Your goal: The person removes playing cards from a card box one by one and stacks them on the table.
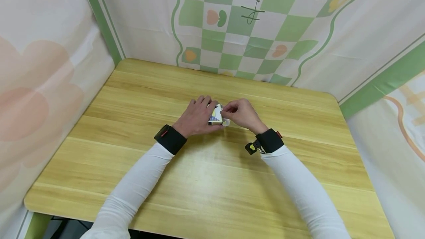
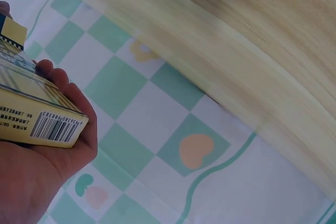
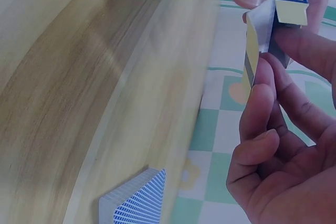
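In the head view my left hand [image 1: 197, 115] grips a small playing-card box [image 1: 217, 112] above the middle of the table. The left wrist view shows this yellow box [image 2: 37, 116] lying across the palm, its barcode end outward and fingers curled around its far side. My right hand [image 1: 243, 114] is at the box's other end. Up close in the right wrist view, fingers of the right hand [image 3: 294, 145] pinch at the raised yellow end flap [image 3: 252, 56]. A deck of cards [image 3: 137, 199] with blue patterned backs lies on the table below.
The light wooden table [image 1: 206, 191] has rounded corners. A patterned cloth [image 1: 232, 47] hangs behind its back edge, with more cloth at both sides. Black bands wrap both wrists, and a small device [image 1: 251, 148] hangs off the right one.
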`<action>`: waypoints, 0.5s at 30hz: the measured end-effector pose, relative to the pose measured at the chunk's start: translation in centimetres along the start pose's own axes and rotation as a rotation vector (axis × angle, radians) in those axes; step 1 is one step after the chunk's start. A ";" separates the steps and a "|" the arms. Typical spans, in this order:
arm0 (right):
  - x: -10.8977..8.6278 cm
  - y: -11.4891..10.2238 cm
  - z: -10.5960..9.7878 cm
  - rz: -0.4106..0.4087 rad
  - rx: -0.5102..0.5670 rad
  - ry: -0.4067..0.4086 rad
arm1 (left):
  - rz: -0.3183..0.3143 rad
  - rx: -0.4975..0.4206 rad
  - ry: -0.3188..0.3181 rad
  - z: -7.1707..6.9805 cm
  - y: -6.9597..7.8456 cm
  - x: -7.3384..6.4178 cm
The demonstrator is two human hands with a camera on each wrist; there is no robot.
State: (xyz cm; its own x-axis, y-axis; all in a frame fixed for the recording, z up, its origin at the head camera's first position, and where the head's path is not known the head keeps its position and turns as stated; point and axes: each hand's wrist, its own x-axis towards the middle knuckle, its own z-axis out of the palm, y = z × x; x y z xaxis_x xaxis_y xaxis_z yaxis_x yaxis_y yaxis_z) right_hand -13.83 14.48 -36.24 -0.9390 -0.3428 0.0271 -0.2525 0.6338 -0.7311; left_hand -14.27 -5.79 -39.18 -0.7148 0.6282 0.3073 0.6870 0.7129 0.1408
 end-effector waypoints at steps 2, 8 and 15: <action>0.0 0.0 0.1 0.007 -0.002 -0.001 | 0.002 -0.007 -0.002 0.0 0.0 0.0; 0.1 0.0 0.1 0.031 0.000 0.000 | 0.021 -0.013 -0.007 -0.1 0.0 -0.1; 0.0 -0.1 0.0 0.066 0.012 -0.005 | 0.042 0.001 -0.018 -0.4 0.1 -0.3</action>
State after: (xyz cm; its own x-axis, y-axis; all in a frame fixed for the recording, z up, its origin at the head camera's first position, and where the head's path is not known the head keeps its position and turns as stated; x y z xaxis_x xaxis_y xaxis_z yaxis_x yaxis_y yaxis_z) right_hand -13.79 14.39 -36.16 -0.9524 -0.3039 -0.0251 -0.1868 0.6466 -0.7396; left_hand -13.96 -6.02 -38.91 -0.6874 0.6631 0.2961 0.7165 0.6858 0.1275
